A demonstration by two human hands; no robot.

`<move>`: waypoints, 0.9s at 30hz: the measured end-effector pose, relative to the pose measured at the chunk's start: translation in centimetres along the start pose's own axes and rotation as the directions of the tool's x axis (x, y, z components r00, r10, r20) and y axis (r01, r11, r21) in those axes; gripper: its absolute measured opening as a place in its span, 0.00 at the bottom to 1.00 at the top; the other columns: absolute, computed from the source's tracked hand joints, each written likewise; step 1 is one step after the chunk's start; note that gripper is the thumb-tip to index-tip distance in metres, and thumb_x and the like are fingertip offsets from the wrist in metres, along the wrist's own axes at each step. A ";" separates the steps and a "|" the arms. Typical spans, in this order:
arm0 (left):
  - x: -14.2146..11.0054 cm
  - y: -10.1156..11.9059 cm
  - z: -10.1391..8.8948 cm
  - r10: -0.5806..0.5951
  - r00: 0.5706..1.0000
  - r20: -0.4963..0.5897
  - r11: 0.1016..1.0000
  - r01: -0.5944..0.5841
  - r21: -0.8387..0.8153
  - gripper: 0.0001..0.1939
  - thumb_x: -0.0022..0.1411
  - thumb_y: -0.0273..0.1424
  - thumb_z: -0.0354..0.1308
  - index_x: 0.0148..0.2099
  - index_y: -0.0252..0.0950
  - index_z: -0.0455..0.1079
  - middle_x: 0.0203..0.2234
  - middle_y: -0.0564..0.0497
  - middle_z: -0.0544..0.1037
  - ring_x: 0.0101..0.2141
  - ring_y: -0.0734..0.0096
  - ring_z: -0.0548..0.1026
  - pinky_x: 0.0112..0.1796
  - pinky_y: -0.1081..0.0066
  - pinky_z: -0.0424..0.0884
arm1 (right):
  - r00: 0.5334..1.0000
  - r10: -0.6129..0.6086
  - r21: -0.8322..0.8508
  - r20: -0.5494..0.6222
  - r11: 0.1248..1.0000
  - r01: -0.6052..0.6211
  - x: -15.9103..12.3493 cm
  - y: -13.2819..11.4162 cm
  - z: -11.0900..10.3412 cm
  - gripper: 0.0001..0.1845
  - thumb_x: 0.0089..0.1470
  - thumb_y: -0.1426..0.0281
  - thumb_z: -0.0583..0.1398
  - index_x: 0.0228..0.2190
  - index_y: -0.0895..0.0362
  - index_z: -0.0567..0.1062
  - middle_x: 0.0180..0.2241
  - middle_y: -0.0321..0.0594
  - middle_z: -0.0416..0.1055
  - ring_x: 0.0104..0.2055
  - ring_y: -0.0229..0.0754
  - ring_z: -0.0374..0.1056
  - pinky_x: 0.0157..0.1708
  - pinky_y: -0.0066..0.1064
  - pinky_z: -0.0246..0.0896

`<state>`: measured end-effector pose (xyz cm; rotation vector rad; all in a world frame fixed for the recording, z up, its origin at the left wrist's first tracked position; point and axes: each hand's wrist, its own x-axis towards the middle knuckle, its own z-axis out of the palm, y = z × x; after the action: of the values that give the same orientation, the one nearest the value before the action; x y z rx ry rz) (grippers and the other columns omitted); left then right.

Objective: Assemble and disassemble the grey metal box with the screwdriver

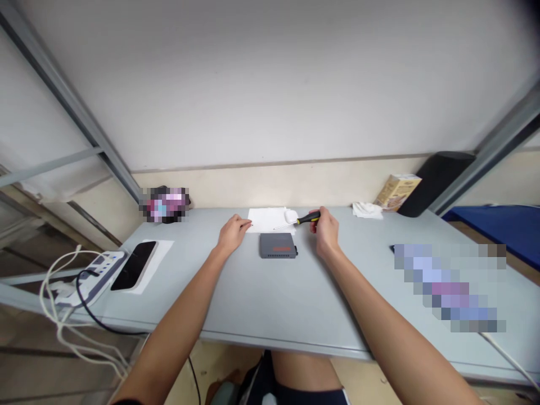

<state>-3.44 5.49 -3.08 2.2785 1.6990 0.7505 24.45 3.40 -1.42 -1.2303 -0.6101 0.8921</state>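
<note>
A screwdriver (309,217) with a black and yellow handle is held in my right hand (327,230), its thin shaft pointing left over a white sheet of paper (264,218). My left hand (232,232) is closed in a pinch at the paper's left edge. By its fingertips shows a tiny dark piece (252,225), too small to name. Between my hands, just in front of the paper, lies a flat grey box (278,246) with red lettering and a row of slots on its near side. A small white object (291,216) rests on the paper behind the screwdriver shaft.
To the left are a phone (135,265) on white paper and a power strip (95,275) with tangled cables. Crumpled tissue (367,210), a yellow carton (397,192) and a black cylinder (439,183) stand back right. Blurred items lie at both sides of the desk (278,304).
</note>
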 end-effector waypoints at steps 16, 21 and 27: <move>-0.2 0.8 -0.2 0.144 0.988 0.049 0.987 -0.141 -0.073 0.15 0.74 0.36 0.57 0.57 0.42 0.80 0.43 0.48 0.74 0.44 0.63 0.76 0.47 0.67 0.71 | 0.999 0.046 0.063 0.007 0.997 -0.046 0.3 0.1 -0.3 0.18 0.61 0.56 0.59 0.26 0.55 0.77 0.15 0.30 0.61 0.17 0.34 0.54 0.18 0.30 0.48; -1.6 4.8 -1.9 0.030 0.999 -0.042 0.999 -0.029 0.014 0.18 0.77 0.41 0.50 0.48 0.40 0.81 0.41 0.47 0.76 0.40 0.63 0.77 0.42 0.67 0.70 | 0.990 0.111 0.177 0.085 0.976 -0.125 1.1 0.5 -0.6 0.22 0.57 0.49 0.64 0.29 0.55 0.76 0.17 0.29 0.61 0.17 0.33 0.54 0.16 0.28 0.49; -3.8 9.3 -2.4 -0.002 0.978 0.208 1.000 0.002 0.003 0.20 0.69 0.49 0.59 0.55 0.43 0.76 0.46 0.49 0.77 0.36 0.63 0.77 0.37 0.67 0.69 | 0.988 0.052 0.249 0.144 0.965 -0.087 1.7 1.5 -0.8 0.26 0.46 0.46 0.72 0.30 0.54 0.74 0.18 0.27 0.61 0.19 0.31 0.54 0.17 0.25 0.50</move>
<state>2.34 -1.32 2.07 2.2660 1.6072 0.4890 25.68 4.52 -3.19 -0.9690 -0.5438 1.0853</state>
